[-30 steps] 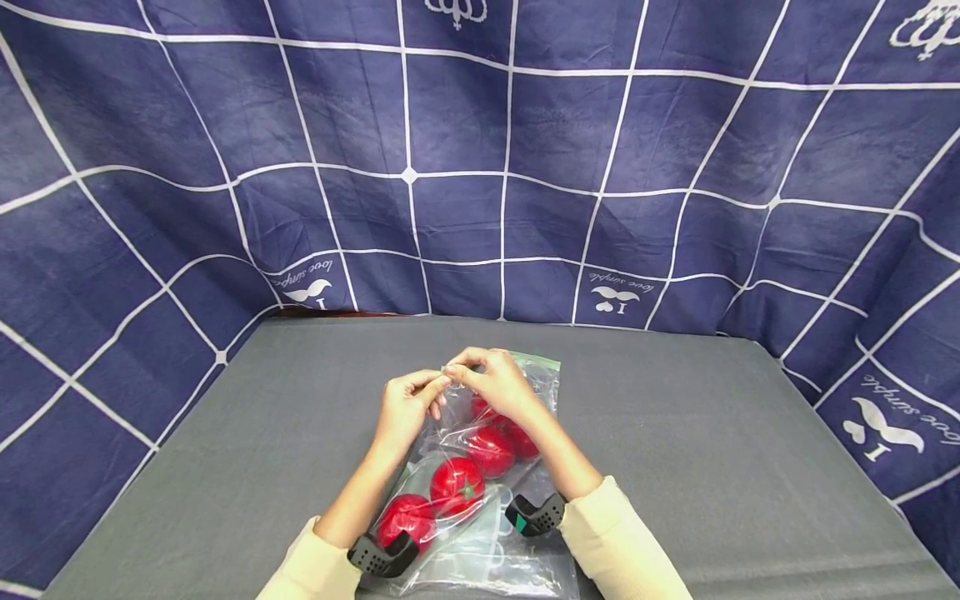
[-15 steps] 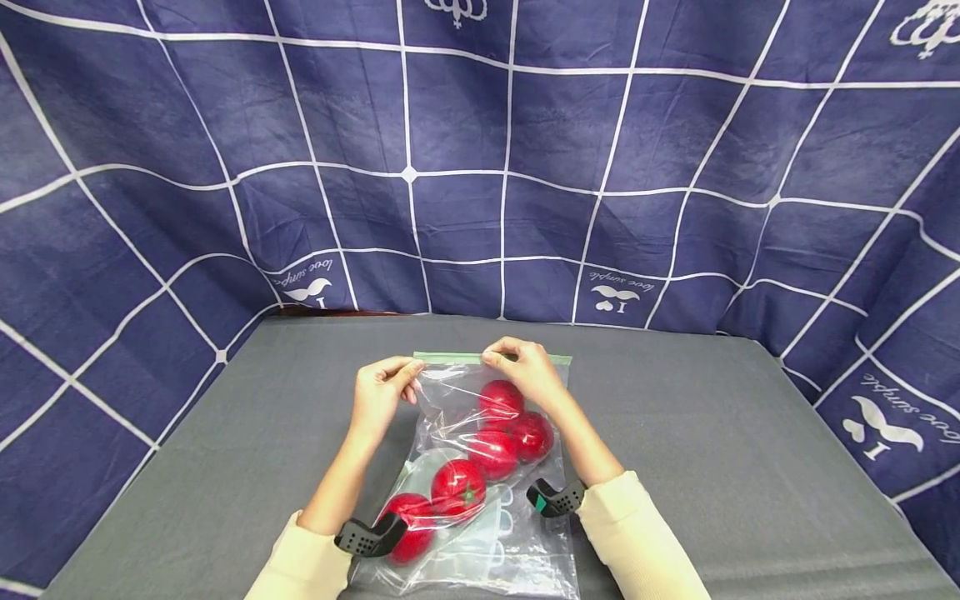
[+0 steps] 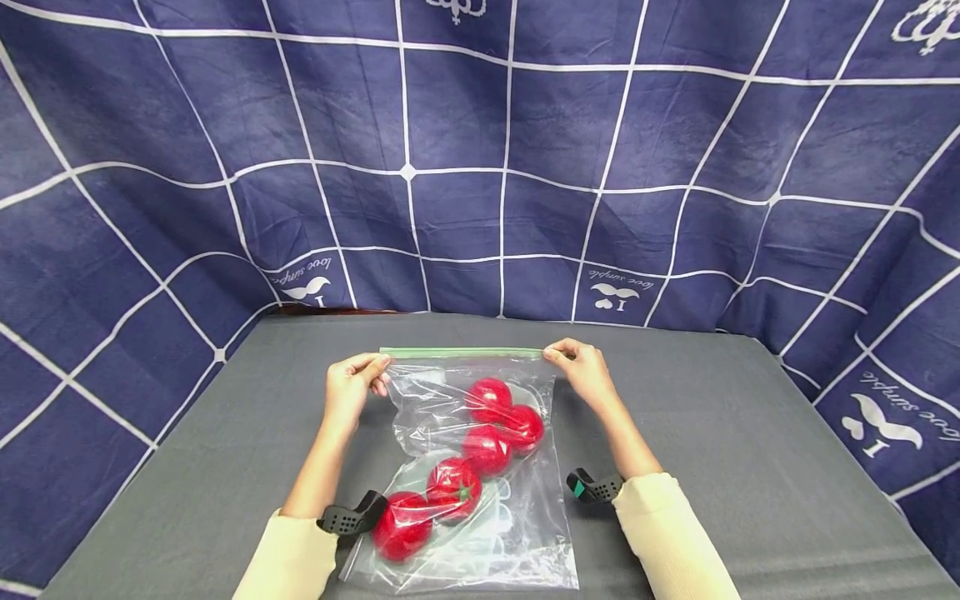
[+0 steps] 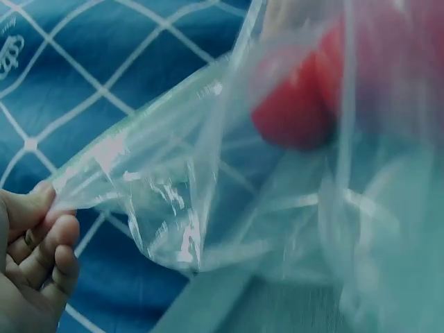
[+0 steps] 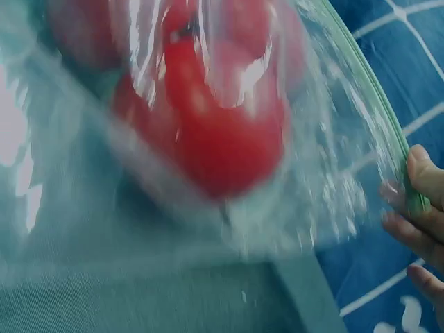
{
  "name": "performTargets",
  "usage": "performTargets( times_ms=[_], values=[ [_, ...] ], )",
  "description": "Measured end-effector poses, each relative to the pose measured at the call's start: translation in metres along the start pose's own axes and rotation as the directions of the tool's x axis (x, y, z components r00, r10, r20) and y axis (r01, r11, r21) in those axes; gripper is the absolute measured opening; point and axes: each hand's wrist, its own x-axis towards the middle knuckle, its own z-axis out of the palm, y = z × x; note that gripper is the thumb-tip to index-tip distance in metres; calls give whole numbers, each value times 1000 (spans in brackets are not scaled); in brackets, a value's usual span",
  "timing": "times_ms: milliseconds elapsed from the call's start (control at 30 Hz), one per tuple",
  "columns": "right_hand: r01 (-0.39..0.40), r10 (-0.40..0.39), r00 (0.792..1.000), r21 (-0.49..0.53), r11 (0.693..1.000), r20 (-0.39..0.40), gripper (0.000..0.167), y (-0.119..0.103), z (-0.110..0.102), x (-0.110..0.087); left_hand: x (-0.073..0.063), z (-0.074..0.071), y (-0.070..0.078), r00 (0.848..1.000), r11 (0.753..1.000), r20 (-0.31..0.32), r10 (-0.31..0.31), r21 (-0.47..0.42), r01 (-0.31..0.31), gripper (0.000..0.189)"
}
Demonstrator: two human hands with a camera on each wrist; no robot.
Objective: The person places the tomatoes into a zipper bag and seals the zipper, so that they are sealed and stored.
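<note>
A clear zip-top bag (image 3: 525,517) with a green seal strip along its far edge holds several red tomatoes (image 3: 454,488). My left hand (image 3: 351,392) pinches the strip's left corner between thumb and index finger; the left wrist view shows the plastic (image 4: 166,180) pulled taut from those fingertips. At the right corner my right hand (image 3: 585,371) pinches the strip, and the green seal (image 5: 378,90) runs into its grip in the right wrist view. Between both hands the strip is stretched straight. Inside, the tomatoes form a diagonal row from near left to far right.
The bag is on a grey table (image 3: 720,450). A blue cloth with white grid lines (image 3: 570,125) hangs behind the table and at both sides. Each wrist wears a black band, such as the left wristband (image 3: 352,515).
Both hands were together at the strip's left part. My right hand has moved right along it to the right corner, my left hand has shifted left, and the bag's top is spread flat.
</note>
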Motion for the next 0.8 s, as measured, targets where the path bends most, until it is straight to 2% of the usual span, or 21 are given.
performTargets(
  times_ms=[167, 400, 533, 700, 800],
  values=[
    [-31, 31, 999, 19, 999, -20, 22, 13, 1, 2, 4, -7, -9, 999, 999, -20, -30, 19, 31, 26],
    [-111, 116, 991, 81, 990, -61, 22, 21, 18, 0, 5, -8, -19, 998, 996, -11, -69, 54, 69, 25],
    [-123, 135, 986, 127, 984, -92, 22, 23, 24, -2, 3, -8, -20, 996, 991, -20, -91, 94, 92, 26],
    [-71, 111, 980, 228, 971, -164, 22, 22, 19, -5, 0, -11, -12, 997, 989, -47, -68, 131, 74, 27],
    [-39, 110, 966, 293, 955, -232, 22, 23, 9, -10, -4, -15, 4, 996, 984, -71, -52, 166, 63, 26]
  ],
)
